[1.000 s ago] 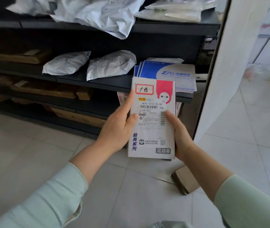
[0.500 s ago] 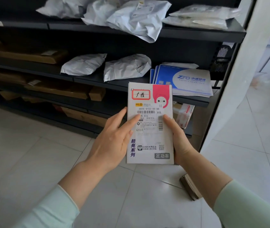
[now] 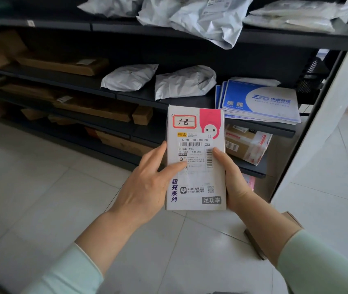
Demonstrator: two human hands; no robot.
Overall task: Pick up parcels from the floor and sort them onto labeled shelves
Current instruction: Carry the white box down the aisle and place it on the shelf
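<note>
I hold a flat white box parcel (image 3: 196, 183) upright in front of me, with a pink corner, a red-framed handwritten label at its top left and a shipping label in the middle. My left hand (image 3: 147, 183) grips its left edge, thumb lying across the shipping label. My right hand (image 3: 232, 179) clasps its right edge. Behind the parcel stands a dark metal shelf unit (image 3: 264, 37) with several tiers. A brown cardboard parcel (image 3: 257, 245) lies on the tiled floor, partly hidden under my right forearm.
Grey poly mailers (image 3: 185, 83) and a stack of blue ZTO envelopes (image 3: 262, 100) lie on the middle shelf. More mailers (image 3: 207, 15) fill the top tier, brown boxes (image 3: 67, 66) the left tiers, a taped box (image 3: 247, 145) a lower shelf. A white wall panel (image 3: 327, 115) stands right.
The view has drifted left and down relative to the shelves, so they sit further right and lower. Both hands keep the parcel; the left thumb has slid further over the label.
</note>
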